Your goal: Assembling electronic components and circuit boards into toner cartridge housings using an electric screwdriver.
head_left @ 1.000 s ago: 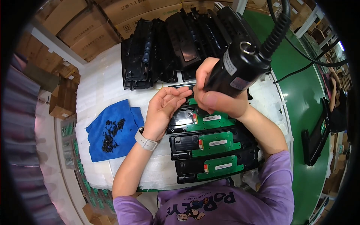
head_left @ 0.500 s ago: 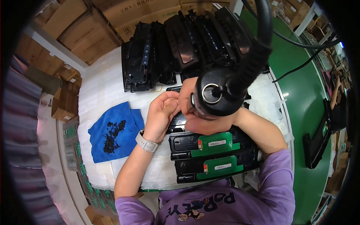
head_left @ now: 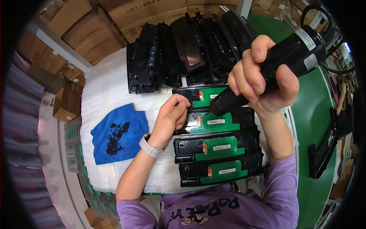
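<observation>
Four casings (head_left: 187,148), each bearing a circuit board (head_left: 225,173), lay one behind another from the surface's (head_left: 105,89) near edge, right of centre, an electric screwdriver (head_left: 288,49) over the farthest two. Stacked casings (head_left: 185,49) lined the far edge, cardboard boxes (head_left: 148,17) behind. Toward the left edge, screws (head_left: 114,144) lay on a cloth (head_left: 100,131).

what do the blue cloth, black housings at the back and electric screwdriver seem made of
Blue cloth: matte, soft-looking fabric, judging by its folds. Black housings: probably moulded plastic, semi-gloss, with highlights. Electric screwdriver: smooth, shiny barrel suggests plastic or coated metal.

Smooth plastic-looking screwdriver (head_left: 286,54), matt cloth (head_left: 134,142)
</observation>
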`<state>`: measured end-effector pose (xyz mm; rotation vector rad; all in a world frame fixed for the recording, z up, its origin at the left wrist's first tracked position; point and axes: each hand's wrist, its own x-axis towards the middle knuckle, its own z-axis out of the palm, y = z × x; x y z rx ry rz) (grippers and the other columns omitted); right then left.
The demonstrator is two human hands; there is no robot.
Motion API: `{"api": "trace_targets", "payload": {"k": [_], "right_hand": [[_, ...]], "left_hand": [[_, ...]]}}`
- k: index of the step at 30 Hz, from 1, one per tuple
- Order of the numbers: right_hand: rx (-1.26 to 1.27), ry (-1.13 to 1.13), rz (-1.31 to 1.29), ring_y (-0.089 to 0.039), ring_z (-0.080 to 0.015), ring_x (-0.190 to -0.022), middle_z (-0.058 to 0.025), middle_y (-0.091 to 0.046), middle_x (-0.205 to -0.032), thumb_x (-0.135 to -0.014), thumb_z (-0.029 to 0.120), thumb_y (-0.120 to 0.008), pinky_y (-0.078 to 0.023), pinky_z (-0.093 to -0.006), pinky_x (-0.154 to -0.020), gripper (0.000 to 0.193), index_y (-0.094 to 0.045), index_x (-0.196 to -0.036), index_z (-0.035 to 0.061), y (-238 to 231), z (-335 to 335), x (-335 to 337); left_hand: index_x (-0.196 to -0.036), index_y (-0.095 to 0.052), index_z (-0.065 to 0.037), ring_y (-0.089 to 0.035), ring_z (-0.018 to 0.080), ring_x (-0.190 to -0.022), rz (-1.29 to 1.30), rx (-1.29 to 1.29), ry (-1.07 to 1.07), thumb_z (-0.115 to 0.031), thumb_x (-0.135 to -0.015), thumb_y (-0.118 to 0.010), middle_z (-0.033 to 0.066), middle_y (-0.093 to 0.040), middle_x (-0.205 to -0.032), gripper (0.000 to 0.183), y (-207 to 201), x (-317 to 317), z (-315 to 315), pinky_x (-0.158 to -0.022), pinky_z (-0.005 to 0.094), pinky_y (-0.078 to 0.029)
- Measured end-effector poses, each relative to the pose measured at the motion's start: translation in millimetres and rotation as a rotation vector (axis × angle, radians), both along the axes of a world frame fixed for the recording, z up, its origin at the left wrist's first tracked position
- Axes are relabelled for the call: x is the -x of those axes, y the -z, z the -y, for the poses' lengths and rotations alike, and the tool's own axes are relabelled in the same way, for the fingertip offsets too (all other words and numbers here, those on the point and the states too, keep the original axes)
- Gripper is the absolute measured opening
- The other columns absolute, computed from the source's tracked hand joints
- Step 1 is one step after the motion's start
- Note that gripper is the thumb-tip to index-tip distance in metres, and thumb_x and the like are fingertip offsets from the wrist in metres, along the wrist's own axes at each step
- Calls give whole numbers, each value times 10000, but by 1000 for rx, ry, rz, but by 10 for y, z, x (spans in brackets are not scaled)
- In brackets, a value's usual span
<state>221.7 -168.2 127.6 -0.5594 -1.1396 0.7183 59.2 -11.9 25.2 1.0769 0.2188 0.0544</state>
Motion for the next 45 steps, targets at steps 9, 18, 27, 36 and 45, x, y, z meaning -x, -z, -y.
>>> {"api": "trace_targets", "payload": {"k": [9, 18, 27, 36, 45], "right_hand": [[-95, 72, -112, -428, -84, -443, 26, -446, -594, -857, 400, -504, -415, -277, -560, 358, -445, -983, 70, 35, 10, -3], [-71, 71, -105, -428, -91, -448, 15, -458, -607, -858, 408, -505, -411, -277, -555, 378, -433, -1005, 67, 95, -21, 88], [-55, 194, -311, -404, -105, -424, -2, -449, -581, -867, 343, -464, -381, -282, -513, 294, -466, -973, 69, 117, -16, 209], [-30, 305, -480, -410, -118, -422, -16, -449, -559, -874, 284, -450, -360, -281, -481, 214, -505, -929, 85, 155, 2, 205], [322, 195, 85, -419, -93, -406, -28, -452, -557, -712, 114, -638, -335, -213, -387, 276, -433, -865, 9, 268, -6, 175]], "left_hand": [[-872, -526, -18, -629, 169, -574, -9, -20, 31, -99, -823, -630, 120, -640, -734, 140, -139, 9, 163, -536, 243, -515], [-829, -548, 8, -613, 177, -522, -88, -99, 23, -65, -837, -603, 131, -637, -713, 91, -112, 3, 169, -497, 253, -500], [-789, -542, 19, -609, 206, -513, 0, -135, 27, -136, -873, -572, 160, -623, -701, 179, -115, 12, 252, -484, 264, -495], [-879, -556, 4, -641, 181, -713, 22, -265, -55, -85, -830, -592, 106, -643, -812, 108, -76, 53, 351, -596, 249, -473], [-958, -591, -29, -539, 292, -979, 301, -1550, -258, -130, -741, -638, 112, -592, -1012, 244, 41, -103, 173, -825, 368, -404]]}}
